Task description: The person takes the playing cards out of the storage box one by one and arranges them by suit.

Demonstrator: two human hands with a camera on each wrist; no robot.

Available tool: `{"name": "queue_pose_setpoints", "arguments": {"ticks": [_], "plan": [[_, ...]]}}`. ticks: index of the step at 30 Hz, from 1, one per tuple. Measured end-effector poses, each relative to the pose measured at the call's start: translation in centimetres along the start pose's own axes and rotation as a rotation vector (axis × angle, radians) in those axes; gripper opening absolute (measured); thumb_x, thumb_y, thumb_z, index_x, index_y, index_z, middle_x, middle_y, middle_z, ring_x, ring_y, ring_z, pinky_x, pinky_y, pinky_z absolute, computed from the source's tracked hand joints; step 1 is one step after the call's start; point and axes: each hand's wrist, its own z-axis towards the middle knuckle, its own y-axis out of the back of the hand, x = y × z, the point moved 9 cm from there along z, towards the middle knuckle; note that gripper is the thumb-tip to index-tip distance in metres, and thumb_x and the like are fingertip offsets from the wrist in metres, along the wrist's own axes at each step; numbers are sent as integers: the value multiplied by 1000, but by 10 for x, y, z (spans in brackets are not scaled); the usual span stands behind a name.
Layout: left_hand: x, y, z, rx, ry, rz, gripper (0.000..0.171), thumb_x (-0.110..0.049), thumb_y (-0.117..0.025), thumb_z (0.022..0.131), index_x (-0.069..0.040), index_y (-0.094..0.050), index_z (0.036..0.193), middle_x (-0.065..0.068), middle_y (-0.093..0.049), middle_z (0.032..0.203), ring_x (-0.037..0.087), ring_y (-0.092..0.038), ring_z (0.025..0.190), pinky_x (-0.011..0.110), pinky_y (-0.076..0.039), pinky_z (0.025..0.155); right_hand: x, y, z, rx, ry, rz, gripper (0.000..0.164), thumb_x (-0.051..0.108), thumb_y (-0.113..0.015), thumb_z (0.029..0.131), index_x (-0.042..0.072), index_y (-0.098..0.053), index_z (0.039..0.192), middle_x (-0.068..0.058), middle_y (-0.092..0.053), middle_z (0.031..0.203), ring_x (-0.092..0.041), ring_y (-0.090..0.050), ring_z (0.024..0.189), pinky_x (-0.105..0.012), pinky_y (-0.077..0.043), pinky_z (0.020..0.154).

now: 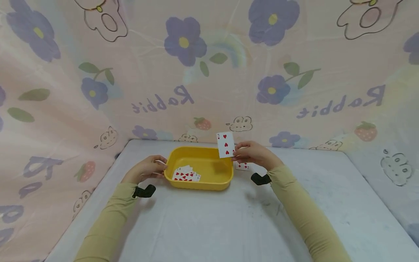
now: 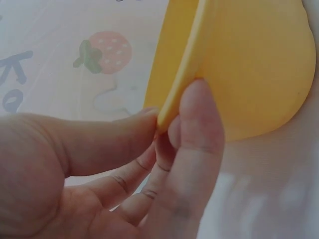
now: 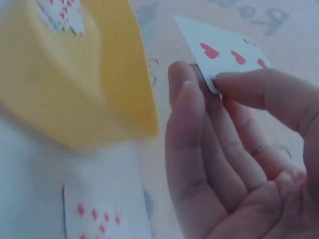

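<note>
A yellow rectangular tray (image 1: 199, 186) stands on the white table, with several playing cards (image 1: 186, 174) lying face up in its left part. My left hand (image 1: 148, 168) pinches the tray's left rim between thumb and fingers, plain in the left wrist view on the yellow rim (image 2: 187, 62). My right hand (image 1: 253, 153) holds a three of hearts playing card (image 1: 226, 145) upright by its edge, above the tray's right end. In the right wrist view, thumb and fingers pinch a corner of that card (image 3: 224, 52). A diamond card (image 1: 242, 166) lies on the table below the right hand, partly hidden.
A pale printed curtain (image 1: 209, 83) with flowers and rabbits hangs behind and beside the table (image 1: 203, 225). Black straps (image 1: 260, 178) sit at both wrists, over beige sleeves. The diamond card (image 3: 99, 214) lies just right of the tray.
</note>
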Motion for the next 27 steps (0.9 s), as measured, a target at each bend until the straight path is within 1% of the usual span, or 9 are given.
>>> {"name": "queue_pose_setpoints", "arguments": {"ticks": [3,5,8,9,11,14,16,21,27], "plan": [[2,4,-2,2,-9,9,32,-7,-57,96,4,-44,123,19,-59,106,22,-61,82,34,-56,77,-9,14,-14,-24,19,34,19,10,-61,94,-4,-55,106,-17,-66,100,-37,-64,100,-44,-51,89],[3,7,-3,4,-17,15,33,-8,-56,96,4,-43,124,19,-58,106,22,-61,83,35,-56,78,-17,23,-22,-48,20,50,22,12,-61,95,-4,-55,109,-15,-67,99,-35,-65,100,-45,-49,92],[1,10,-5,6,-21,9,34,-8,-56,97,4,-42,126,19,-57,106,22,-61,82,39,-55,81,-30,40,-32,-105,18,58,28,15,-61,95,-5,-54,114,-10,-66,99,-29,-66,99,-39,-51,90],[1,11,-6,8,-22,2,35,-8,-56,97,5,-41,126,19,-57,106,22,-61,82,40,-55,82,-34,46,-36,-123,17,44,31,16,-61,95,-5,-53,116,-10,-66,101,-27,-65,100,-37,-52,89],[0,11,-6,7,-19,-12,35,-7,-56,97,4,-41,126,19,-57,106,21,-61,82,40,-54,83,-41,57,-42,-161,17,21,36,18,-61,95,-6,-52,120,-10,-64,104,-27,-63,104,-33,-52,88],[-2,10,-6,10,-22,-16,36,-7,-56,97,5,-41,126,18,-57,104,20,-62,81,40,-55,83,-50,71,-52,-207,10,5,42,21,-61,96,-7,-50,124,-12,-63,109,-30,-58,109,-31,-51,88],[-3,9,-5,13,-26,-14,35,-7,-56,96,5,-41,126,18,-57,104,20,-62,81,39,-55,82,-55,79,-57,-232,0,11,44,22,-61,95,-7,-49,126,-12,-62,109,-29,-58,107,-30,-51,86],[-3,5,-2,25,-34,-14,36,-7,-57,96,4,-41,127,17,-57,104,20,-61,81,39,-55,82,-68,92,-67,-260,-21,12,44,21,-61,96,-10,-49,125,-10,-65,103,-20,-61,94,-26,-51,76],[-1,1,2,30,-23,-13,36,-7,-56,96,4,-41,127,16,-57,103,20,-62,80,38,-55,81,-85,100,-71,-274,-49,12,44,17,-59,96,-13,-47,126,-8,-67,97,-16,-64,90,-28,-52,80]]}}
